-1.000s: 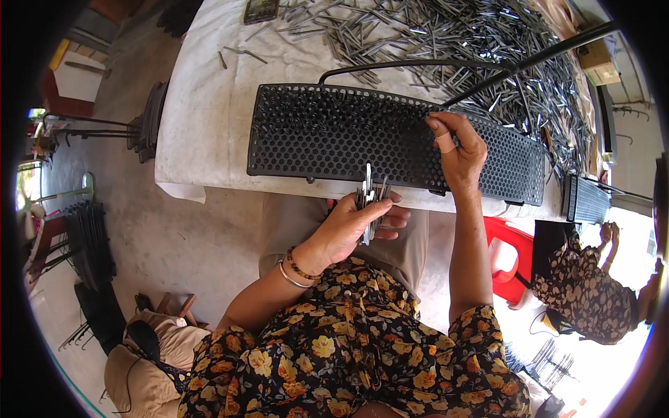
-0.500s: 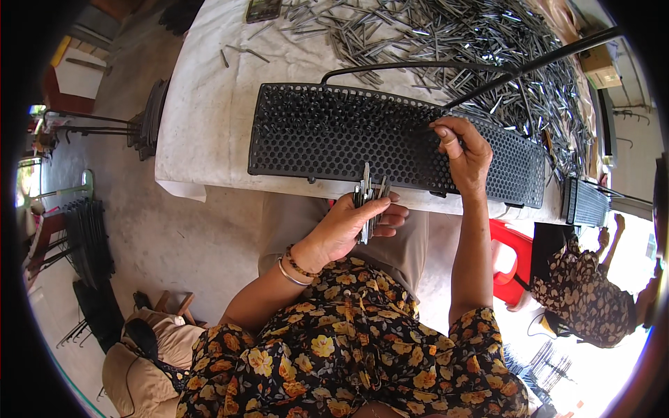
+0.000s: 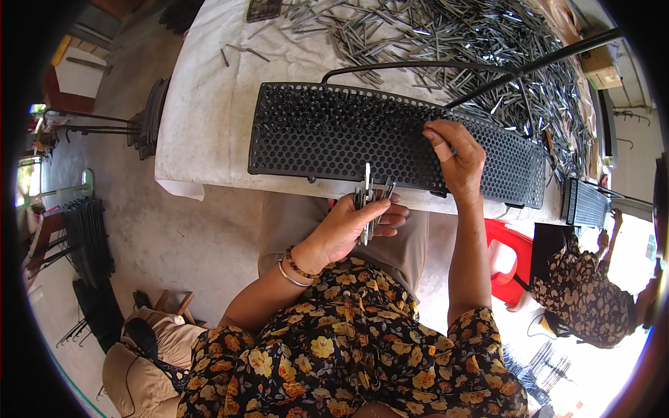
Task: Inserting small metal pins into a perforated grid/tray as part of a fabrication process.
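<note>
Right hand (image 3: 462, 159) shifted slightly left over perforated rack (image 3: 327, 148) since previous frame; fingertips pinched together, any strip between them hidden. Left hand (image 3: 340, 226) unchanged, gripping metal strips (image 3: 367, 177). Rack along near edge of table (image 3: 209, 132). Strip pile (image 3: 456, 42) cut off above.

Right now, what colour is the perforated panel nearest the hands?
The panel is black; see the head view.

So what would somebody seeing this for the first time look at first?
Probably the big heap of thin, dark strips, spread over the far right of the white-covered table. Next, the black panel full of holes along the table's near edge, with the right hand over it. Just below, the left hand holds a bunch of thin strips.
</note>
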Demonstrator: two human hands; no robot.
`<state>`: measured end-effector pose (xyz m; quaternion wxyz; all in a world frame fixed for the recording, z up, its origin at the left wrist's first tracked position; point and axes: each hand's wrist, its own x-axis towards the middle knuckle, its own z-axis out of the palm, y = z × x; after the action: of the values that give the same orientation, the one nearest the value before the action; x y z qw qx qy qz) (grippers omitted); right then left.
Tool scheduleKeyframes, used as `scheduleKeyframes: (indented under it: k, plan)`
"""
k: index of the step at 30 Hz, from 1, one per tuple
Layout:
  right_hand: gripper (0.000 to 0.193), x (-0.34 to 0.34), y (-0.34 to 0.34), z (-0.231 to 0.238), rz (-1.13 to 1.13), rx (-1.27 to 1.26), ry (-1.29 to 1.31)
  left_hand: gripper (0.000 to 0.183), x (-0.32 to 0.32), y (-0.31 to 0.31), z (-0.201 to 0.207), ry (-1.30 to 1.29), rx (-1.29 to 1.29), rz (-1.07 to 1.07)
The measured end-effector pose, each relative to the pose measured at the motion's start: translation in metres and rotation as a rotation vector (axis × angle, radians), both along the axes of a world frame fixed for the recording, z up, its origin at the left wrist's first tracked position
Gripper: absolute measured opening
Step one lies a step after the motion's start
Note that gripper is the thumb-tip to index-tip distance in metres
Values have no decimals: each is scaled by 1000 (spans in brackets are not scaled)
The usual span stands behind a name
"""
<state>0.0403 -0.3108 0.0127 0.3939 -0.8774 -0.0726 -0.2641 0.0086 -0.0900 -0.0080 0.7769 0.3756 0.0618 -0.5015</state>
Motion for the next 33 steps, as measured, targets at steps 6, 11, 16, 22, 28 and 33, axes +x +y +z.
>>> scheduleKeyframes:
  k: [6,11,16,22,28,33]
  plan:
    - [16,0,10,5,-34,-158,-31,32,0,2,4,-36,5,1]
    - [15,-3,15,7,-104,-174,-66,31,-1,1,5,-58,2,-1]
    - [11,-19,32,26,-142,110,119,30,1,1,12,-87,-3,62]
    - [15,-36,49,26,105,286,587,31,1,-1,15,-133,-3,170]
    - [14,-35,49,28,-82,522,610,28,1,5,17,-49,6,160]
    - [12,-13,51,23,-249,366,203,30,0,2,14,16,-28,151]
